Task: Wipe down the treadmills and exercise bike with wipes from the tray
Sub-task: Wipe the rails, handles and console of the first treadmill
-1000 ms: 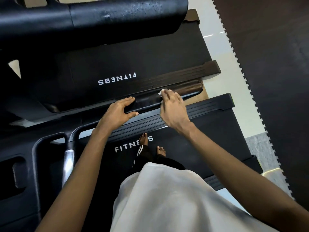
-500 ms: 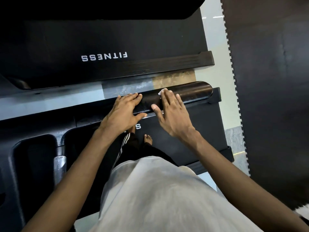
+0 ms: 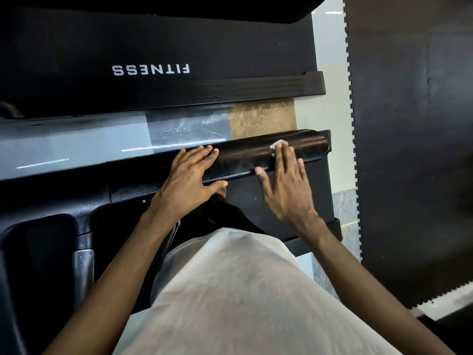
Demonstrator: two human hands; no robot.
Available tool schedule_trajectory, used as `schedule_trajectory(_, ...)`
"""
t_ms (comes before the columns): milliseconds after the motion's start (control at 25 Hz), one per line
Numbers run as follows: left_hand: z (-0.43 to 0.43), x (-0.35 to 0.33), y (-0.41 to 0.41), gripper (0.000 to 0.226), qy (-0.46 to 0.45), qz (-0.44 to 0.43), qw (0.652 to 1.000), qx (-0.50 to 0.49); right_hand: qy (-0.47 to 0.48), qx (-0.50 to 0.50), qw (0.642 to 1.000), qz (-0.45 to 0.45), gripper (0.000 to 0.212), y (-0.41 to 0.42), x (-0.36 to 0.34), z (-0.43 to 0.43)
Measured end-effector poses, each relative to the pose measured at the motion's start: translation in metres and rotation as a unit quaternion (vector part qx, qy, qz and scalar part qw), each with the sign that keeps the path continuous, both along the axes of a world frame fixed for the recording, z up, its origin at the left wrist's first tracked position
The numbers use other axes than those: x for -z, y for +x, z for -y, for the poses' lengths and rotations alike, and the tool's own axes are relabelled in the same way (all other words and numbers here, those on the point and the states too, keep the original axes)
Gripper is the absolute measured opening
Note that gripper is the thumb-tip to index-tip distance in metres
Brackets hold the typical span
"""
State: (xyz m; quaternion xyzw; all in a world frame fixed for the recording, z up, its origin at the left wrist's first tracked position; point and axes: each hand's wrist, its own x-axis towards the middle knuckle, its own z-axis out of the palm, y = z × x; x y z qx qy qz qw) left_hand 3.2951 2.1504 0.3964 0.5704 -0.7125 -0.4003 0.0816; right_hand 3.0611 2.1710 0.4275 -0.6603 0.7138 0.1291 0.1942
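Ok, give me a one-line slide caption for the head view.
Right hand presses a white wipe flat on a treadmill's padded black handrail while the left hand rests on the rail alongside.

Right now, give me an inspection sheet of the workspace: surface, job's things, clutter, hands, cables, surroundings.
Surface: black padded handrail, glossy, with a speckled sheen between the hands.
Job's things: white wipe on the handrail near its right end, mostly hidden under fingers; tray not in view.
Clutter: nothing seen.
Grippers: left hand rests on the handrail, fingers straight on top, thumb below; right hand presses the wipe with straight fingers.
Cables: nothing seen.
Surroundings: second treadmill ahead, belt marked FITNESS; tiled floor between it and the handrail; dark foam mat to the right.
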Motion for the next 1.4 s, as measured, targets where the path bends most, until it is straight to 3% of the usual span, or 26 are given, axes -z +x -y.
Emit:
schedule_trajectory(200,0.005,0.000,-0.002,0.081,0.036,0.000,0.999,0.011,0.042,0.020,0.999,-0.020,0.081,-0.016,0.007,0.047)
schedule_trajectory(400,0.005,-0.003,-0.002,0.088,0.051,-0.002,0.999,-0.009,0.103,-0.160,0.978,0.080,0.096,0.031,0.020,0.077)
schedule_trajectory(520,0.004,-0.006,-0.003,0.090,0.063,0.023,0.998,-0.016,0.144,-0.231,0.962,0.029,0.113,0.013,0.031,0.101)
schedule_trajectory(680,0.003,-0.002,0.000,0.094,0.040,0.082,0.996,-0.001,0.232,-0.195,0.952,-0.045,0.114,-0.030,0.041,0.134)
schedule_trajectory(760,0.005,-0.001,0.001,0.098,0.036,0.090,0.995,-0.002,0.265,-0.183,0.946,-0.027,0.115,-0.023,0.043,0.142)
schedule_trajectory(840,0.007,0.001,0.000,0.099,0.040,0.086,0.995,-0.006,0.291,-0.176,0.940,0.031,0.102,0.001,0.044,0.142)
schedule_trajectory(920,0.007,0.001,-0.001,0.101,0.041,0.082,0.996,-0.013,0.296,-0.186,0.933,0.082,0.087,0.030,0.049,0.137)
schedule_trajectory(1080,-0.002,-0.001,0.009,0.105,0.030,0.120,0.992,-0.037,0.281,-0.240,0.921,0.122,0.094,0.063,0.060,0.124)
schedule_trajectory(1200,-0.007,-0.003,0.023,0.104,0.029,0.134,0.990,-0.028,0.246,-0.239,0.927,0.154,0.080,0.065,0.056,0.123)
schedule_trajectory(1320,-0.002,-0.004,0.029,0.104,0.030,0.126,0.992,-0.009,0.196,-0.235,0.946,0.102,0.077,0.033,0.047,0.126)
schedule_trajectory(1400,0.000,-0.005,0.032,0.103,0.030,0.125,0.992,-0.001,0.168,-0.245,0.954,0.026,0.103,-0.003,0.039,0.125)
